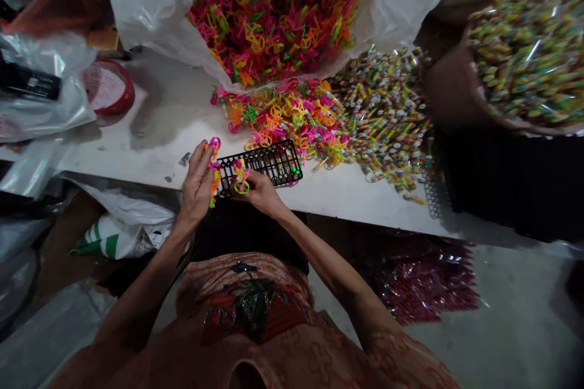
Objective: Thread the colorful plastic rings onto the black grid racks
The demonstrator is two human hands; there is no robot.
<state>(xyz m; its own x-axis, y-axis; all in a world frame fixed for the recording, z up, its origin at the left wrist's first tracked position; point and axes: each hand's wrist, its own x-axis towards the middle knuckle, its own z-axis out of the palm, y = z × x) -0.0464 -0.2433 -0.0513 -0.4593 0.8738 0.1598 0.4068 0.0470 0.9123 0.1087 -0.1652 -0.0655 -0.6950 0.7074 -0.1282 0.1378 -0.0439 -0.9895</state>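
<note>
A black plastic rack (274,164) with a grid of small slots lies slanted at the table's front edge. My left hand (197,185) is closed at its left end, fingers together against a row of pink, orange and yellow plastic pieces (214,179). Over the rack's front side, my right hand (263,193) pinches small coloured plastic pieces (241,183), among them a yellow-green ring. Its fingertips are partly hidden. Just behind the rack spreads a loose heap of bright plastic pieces (283,114), some with ring-shaped ends.
A white plastic bag (155,0) full of similar pieces stands behind the heap. Many small printed tubes (387,115) lie to the right, beside a bucket (449,85) of wrapped ones. A red tape roll (125,94) sits left. Dark red packets (429,285) lie below the table.
</note>
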